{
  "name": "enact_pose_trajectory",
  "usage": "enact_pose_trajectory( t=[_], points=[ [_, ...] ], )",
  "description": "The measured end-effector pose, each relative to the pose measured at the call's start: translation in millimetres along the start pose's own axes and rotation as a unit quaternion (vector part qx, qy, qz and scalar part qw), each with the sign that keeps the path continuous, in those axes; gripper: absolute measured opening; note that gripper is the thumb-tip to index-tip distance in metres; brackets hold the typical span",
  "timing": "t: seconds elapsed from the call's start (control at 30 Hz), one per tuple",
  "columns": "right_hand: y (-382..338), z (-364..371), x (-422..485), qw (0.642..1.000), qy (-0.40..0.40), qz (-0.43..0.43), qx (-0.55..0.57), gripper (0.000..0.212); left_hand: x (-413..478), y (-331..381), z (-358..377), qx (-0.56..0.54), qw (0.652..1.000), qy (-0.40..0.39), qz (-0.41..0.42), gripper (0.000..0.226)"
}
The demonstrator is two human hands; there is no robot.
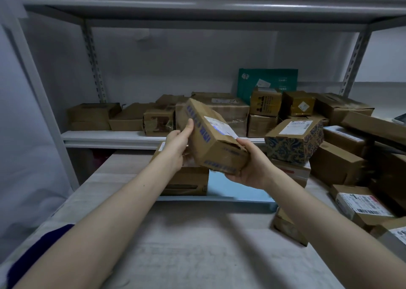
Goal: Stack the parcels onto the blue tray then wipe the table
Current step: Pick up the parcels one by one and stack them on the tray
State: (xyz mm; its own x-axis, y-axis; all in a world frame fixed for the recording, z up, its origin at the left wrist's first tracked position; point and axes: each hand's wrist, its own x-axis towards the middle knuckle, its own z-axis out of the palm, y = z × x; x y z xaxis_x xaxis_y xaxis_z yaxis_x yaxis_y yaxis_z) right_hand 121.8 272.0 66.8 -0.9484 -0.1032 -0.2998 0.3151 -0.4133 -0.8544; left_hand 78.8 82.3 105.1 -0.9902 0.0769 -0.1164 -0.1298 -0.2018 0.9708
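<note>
Cardboard parcel [212,138] gripped between both hands' fingers [190,125], above blue tray [230,192].

Both bare forearms reach forward, converging. The left hand [178,148] is raised with its thumb pointing up and fingers curled out of sight — the right hand [252,167] sits lower, palm up, thumb on top, fingers cupped underneath.

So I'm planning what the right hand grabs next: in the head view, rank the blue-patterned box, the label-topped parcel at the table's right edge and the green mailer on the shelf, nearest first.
From the right hand:
1. Blue-patterned box, just right of it.
2. Label-topped parcel, farther right, near the table edge.
3. Green mailer, back on the shelf against the wall.
</note>
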Motion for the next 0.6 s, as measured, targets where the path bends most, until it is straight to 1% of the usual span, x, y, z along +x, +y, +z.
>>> enact_pose_trajectory(
  t=[0.07, 0.1, 0.17, 0.2, 0.27, 0.4, 0.5, 0.6],
  points=[
    [1.8, 2.5, 0.0, 0.999, -0.025, 0.015, 0.041, 0.041, 2.0, 2.6, -3.7, -0.019, 0.999, -0.021, 0.025, 0.023],
    [3.3, 4.0, 0.9, 0.997, -0.043, 0.026, 0.062, 0.048, 2.6, 4.1, -6.8, -0.027, 0.999, -0.032, 0.036, 0.017],
    [6.3, 6.5, 0.8, 0.989, -0.084, 0.045, 0.113, 0.061, 1.5, 5.9, -10.7, -0.023, 0.997, -0.047, 0.054, 0.013],
    [7.8, 8.6, 0.9, 0.985, -0.103, 0.051, 0.132, 0.061, 0.5, 6.4, -12.2, -0.021, 0.997, -0.051, 0.061, 0.018],
    [11.3, 10.9, 2.4, 0.980, -0.123, 0.058, 0.145, 0.060, -1.5, 6.1, -12.5, -0.015, 0.996, -0.061, 0.066, 0.033],
    [12.6, 11.9, 9.7, 0.973, -0.162, 0.094, 0.135, 0.072, -0.8, 1.9, -14.5, 0.007, 0.995, -0.074, 0.068, 0.064],
    [9.7, 14.8, 12.1, 0.957, -0.212, 0.130, 0.147, 0.073, -0.6, 0.5, -15.4, 0.015, 0.994, -0.067, 0.088, 0.076],
    [7.2, 19.3, 13.6, 0.940, -0.249, 0.142, 0.184, 0.068, 2.0, -0.6, -18.4, 0.062, 0.990, -0.057, 0.117, 0.085]
  ],
)
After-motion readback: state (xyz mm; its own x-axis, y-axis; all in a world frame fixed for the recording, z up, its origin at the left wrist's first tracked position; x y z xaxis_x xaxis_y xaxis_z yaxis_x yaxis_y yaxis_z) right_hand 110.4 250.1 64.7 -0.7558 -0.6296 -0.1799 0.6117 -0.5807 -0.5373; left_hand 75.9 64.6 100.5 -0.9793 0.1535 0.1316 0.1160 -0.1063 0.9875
